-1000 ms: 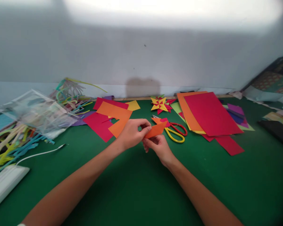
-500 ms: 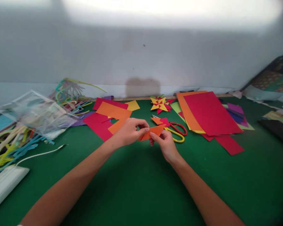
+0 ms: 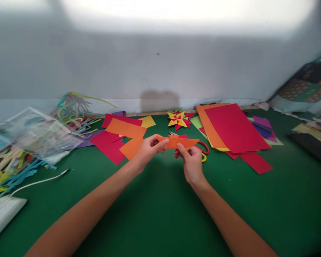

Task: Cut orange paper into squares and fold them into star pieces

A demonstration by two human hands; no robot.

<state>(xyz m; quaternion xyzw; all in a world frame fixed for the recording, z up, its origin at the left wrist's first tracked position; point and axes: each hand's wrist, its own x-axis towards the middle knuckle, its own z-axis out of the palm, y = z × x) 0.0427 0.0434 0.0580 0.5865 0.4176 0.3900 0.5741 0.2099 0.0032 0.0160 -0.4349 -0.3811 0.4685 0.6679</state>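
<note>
A folded orange paper piece [image 3: 173, 142] is held between both hands above the green table [image 3: 155, 214]. My left hand [image 3: 149, 150] pinches its left end. Thumb on the front, my right hand [image 3: 190, 159] grips it right of the middle, with a pointed end sticking out to the right. Just behind the paper lie scissors [image 3: 204, 147] with red and yellow handles, partly hidden by it. Farther back is a yellow and red folded paper star [image 3: 177, 119].
Orange, red and yellow sheets [image 3: 125, 127] lie at back left, a larger red sheet [image 3: 238, 128] on a stack at back right. Colourful paper strips [image 3: 13, 160], a clear plastic bag [image 3: 42, 128] and a white power strip [image 3: 6, 214] are on the left.
The orange paper now looks flatter and wider, with its left end higher. My hands are slightly farther apart. More of the scissors is covered, and the view has shifted a little.
</note>
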